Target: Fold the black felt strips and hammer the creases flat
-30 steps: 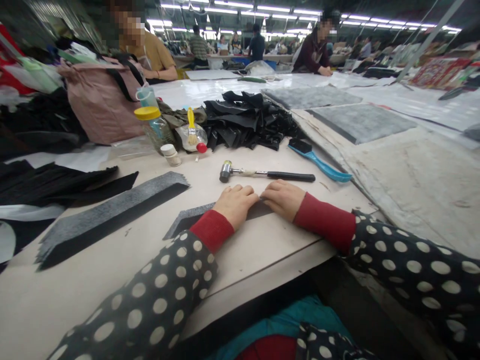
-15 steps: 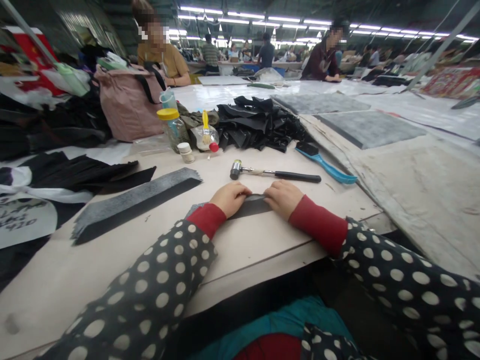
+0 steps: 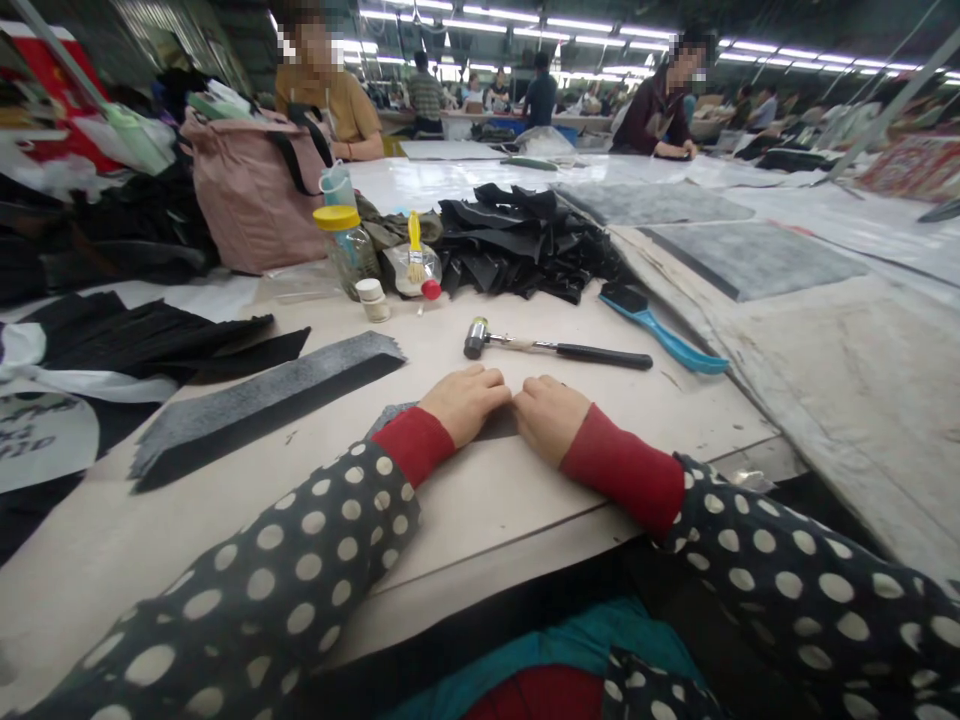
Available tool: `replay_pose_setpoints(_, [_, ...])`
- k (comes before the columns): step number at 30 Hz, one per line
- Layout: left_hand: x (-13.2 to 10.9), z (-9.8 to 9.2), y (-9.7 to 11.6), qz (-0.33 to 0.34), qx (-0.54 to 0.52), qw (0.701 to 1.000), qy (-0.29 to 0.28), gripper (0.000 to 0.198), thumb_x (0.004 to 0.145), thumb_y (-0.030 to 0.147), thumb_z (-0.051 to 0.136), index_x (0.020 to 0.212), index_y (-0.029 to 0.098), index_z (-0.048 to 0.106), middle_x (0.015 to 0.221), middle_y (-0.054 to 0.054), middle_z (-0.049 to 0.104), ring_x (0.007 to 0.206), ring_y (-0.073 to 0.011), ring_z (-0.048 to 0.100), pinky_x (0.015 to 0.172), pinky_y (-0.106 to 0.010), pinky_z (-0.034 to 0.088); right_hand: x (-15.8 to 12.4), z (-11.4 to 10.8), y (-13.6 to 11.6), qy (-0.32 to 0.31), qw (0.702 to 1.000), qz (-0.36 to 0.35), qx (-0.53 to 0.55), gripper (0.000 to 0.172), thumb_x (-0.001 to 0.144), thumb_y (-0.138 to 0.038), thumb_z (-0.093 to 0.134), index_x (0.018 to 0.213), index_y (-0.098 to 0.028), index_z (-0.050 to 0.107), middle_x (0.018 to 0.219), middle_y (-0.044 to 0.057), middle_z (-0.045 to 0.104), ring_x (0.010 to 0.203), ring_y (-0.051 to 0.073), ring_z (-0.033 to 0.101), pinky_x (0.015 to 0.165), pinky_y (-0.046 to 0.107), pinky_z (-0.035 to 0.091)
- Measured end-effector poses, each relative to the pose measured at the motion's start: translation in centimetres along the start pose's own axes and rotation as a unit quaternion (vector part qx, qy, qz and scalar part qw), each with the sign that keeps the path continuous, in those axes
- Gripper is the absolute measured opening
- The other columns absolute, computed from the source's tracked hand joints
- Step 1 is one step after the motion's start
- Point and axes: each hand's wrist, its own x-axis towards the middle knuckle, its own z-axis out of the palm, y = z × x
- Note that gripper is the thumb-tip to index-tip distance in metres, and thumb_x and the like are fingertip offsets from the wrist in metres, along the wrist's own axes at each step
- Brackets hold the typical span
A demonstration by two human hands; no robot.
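On the table [image 3: 465, 520], the right hand [image 3: 550, 415] was brought beside the left hand [image 3: 466, 402]; the strip [image 3: 498, 429] seems pressed there; neither grip can be told.

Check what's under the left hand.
A grey-black strip lies under the left hand. Its end shows beyond the red cuff, a bit near the right hand; the stretch between is covered.

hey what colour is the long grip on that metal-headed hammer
The long grip is black; the head view shows it best.
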Motion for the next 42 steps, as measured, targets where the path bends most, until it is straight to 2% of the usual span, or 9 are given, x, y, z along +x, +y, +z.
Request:
replay_pose_setpoints(6, [-1.4,0.3,-2.2,-0.093,-0.192,0.977,0.022,0.022,0.079,0.016,0.046,0.094,0.017,0.062,0.087,-0.004,0.056,0.082,-0.0135,0.053,0.08,-0.027,0.042,0.0,-0.1,-0.4,0.014,0.999,0.045,0.001,0.033,0.086,-0.032,0.037,0.087,-0.011,0.062,0.086,0.013,0.057,0.086,0.024,0.05,0.071,0.031,0.038])
replay_pose_setpoints(10, [-2.5,-0.3,-2.4,-0.141,-0.239,0.96,0.023,0.023,0.076,0.015,0.048,0.094,0.016,0.063,0.088,-0.003,0.058,0.082,-0.0136,0.054,0.08,-0.027,0.043,0.1,0.3,-0.1,0.026,0.998,0.044,0.024,0.029,0.085,-0.032,0.04,0.088,-0.011,0.061,0.087,0.012,0.056,0.086,0.023,0.049,0.077,0.032,0.036])
replay_pose_setpoints(14, [-2.5,-0.5,-1.8,-0.16,-0.23,0.959,0.033,0.023,0.071,0.009,0.049,0.087,0.015,0.064,0.084,-0.002,0.058,0.078,-0.0134,0.054,0.076,-0.026,0.044,0.7,0.5,-0.2,0.022,0.996,0.026,0.088,0.023,0.082,-0.02,0.044,0.097,-0.013,0.06,0.092,0.01,0.056,0.087,0.02,0.048,0.08,0.029,0.034])
replay_pose_setpoints(18, [-2.4,-0.2,-1.5,-0.129,-0.195,0.971,0.048,0.025,0.067,0.005,0.046,0.083,0.014,0.063,0.081,-0.003,0.058,0.079,-0.0142,0.054,0.077,-0.027,0.043,1.4,0.5,-0.6,0.013,0.992,0.001,0.122,0.03,0.076,-0.008,0.042,0.099,-0.014,0.059,0.095,0.009,0.055,0.089,0.018,0.048,0.08,0.027,0.034])
replay_pose_setpoints(23, [-2.6,0.0,-1.5,-0.076,-0.141,0.986,0.043,0.026,0.07,0.004,0.043,0.083,0.015,0.063,0.086,-0.004,0.057,0.085,-0.0165,0.052,0.08,-0.03,0.042,1.4,0.1,-1.9,0.0,0.999,-0.026,0.031,0.025,0.079,-0.011,0.038,0.088,-0.009,0.062,0.088,0.013,0.055,0.086,0.024,0.048,0.075,0.031,0.035])
replay_pose_setpoints(28, [-3.8,-0.8,-2.9,-0.096,-0.228,0.969,0.022,0.023,0.075,0.01,0.045,0.089,0.015,0.063,0.087,-0.003,0.059,0.085,-0.0138,0.054,0.082,-0.026,0.042,1.3,-0.6,-2.5,0.0,1.0,-0.006,0.014,0.028,0.085,-0.024,0.037,0.086,-0.01,0.062,0.086,0.014,0.055,0.085,0.024,0.049,0.072,0.031,0.036])
replay_pose_setpoints(35, [-6.0,-1.3,-3.8,-0.16,-0.24,0.957,0.041,0.021,0.073,0.014,0.048,0.089,0.015,0.062,0.086,-0.002,0.059,0.081,-0.0132,0.054,0.078,-0.026,0.042,1.8,-0.1,-2.2,0.019,0.997,-0.004,0.072,0.025,0.083,-0.018,0.04,0.094,-0.011,0.06,0.091,0.011,0.056,0.087,0.021,0.048,0.08,0.03,0.034])
replay_pose_setpoints(39, [-5.8,-1.1,-3.4,-0.148,-0.211,0.965,0.042,0.023,0.07,0.009,0.047,0.086,0.016,0.062,0.082,-0.001,0.057,0.078,-0.0128,0.053,0.075,-0.025,0.043,2.7,0.3,-2.1,0.018,0.988,-0.039,0.145,0.036,0.073,-0.006,0.042,0.104,-0.012,0.058,0.097,0.009,0.055,0.09,0.018,0.047,0.082,0.027,0.034])
replay_pose_setpoints(42, [-5.7,-1.1,-3.0,-0.109,-0.154,0.981,0.045,0.025,0.069,0.007,0.044,0.085,0.017,0.061,0.083,-0.002,0.057,0.081,-0.0142,0.052,0.078,-0.027,0.041,3.1,0.4,-2.4,0.012,0.984,-0.067,0.162,0.038,0.071,-0.003,0.042,0.104,-0.013,0.058,0.098,0.008,0.055,0.092,0.017,0.047,0.083,0.026,0.034])
